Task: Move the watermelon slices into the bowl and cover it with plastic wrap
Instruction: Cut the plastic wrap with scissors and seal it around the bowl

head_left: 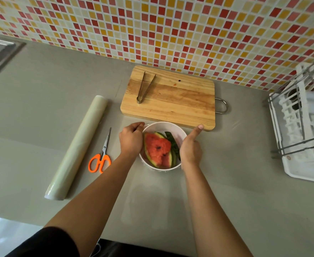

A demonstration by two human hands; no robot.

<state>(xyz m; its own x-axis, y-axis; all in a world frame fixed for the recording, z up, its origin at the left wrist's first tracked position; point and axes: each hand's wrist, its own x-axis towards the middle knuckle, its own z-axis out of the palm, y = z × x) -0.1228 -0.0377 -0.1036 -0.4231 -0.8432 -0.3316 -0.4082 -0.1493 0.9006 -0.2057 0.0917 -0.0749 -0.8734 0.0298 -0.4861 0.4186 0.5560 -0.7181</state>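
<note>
A wall of small red, orange and white tiles [171, 25] stands behind a grey tabletop [41, 108]. A white bowl [162, 127] sits on the tabletop, just in front of a wooden cutting board [180, 101]. The watermelon slices [158, 150] are inside the bowl, red side up, with green rinds showing.

The left hand [131, 139] is at the left rim of the bowl. Its fingers are curled in and pinch something thin and clear at the rim, which looks like plastic wrap [145, 201]. A faint clear sheet lies on the tabletop in front of the bowl. The right hand [190, 148] is at the right side of the bowl, with its thumb pointing up toward the board. It is hard to tell what its fingers hold.

Metal tongs [146, 88] lie on the board. A roll of plastic wrap [78, 147] lies to the left, with orange-handled scissors [101, 156] beside it. A white dish rack [304, 127] stands at the far right.
</note>
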